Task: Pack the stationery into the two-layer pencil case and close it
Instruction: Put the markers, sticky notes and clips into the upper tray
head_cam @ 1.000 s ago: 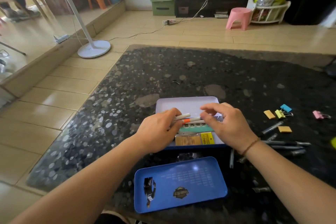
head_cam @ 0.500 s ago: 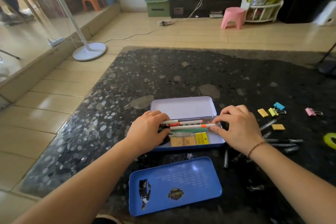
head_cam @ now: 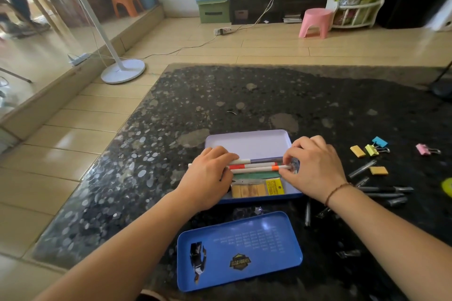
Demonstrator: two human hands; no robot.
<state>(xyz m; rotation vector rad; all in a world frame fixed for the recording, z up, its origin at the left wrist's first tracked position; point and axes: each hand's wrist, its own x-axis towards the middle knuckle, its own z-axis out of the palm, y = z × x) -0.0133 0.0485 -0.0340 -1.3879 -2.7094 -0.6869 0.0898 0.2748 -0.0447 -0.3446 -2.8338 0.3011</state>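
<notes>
The blue pencil case (head_cam: 259, 199) lies open on the dark table, its pale lid (head_cam: 247, 144) tipped back. Inside lie white pens with orange bands (head_cam: 254, 166), a green strip (head_cam: 256, 175) and a packet of tan erasers with a yellow label (head_cam: 259, 188). My left hand (head_cam: 208, 176) rests on the pens' left ends with curled fingers. My right hand (head_cam: 314, 166) pinches the pens' right ends at the case's right wall. A separate blue tray layer (head_cam: 239, 249) sits nearer me, holding nothing.
Right of the case lie several black pens (head_cam: 384, 192), coloured binder clips (head_cam: 374, 149), a pink clip (head_cam: 424, 149), tan erasers (head_cam: 378, 170) and a yellow-green tape roll (head_cam: 447, 187) at the frame edge. The table's left edge drops to tiled floor.
The pens have gone down from above the case into it, lying flat along its length. Both hands moved apart to the pens' ends.
</notes>
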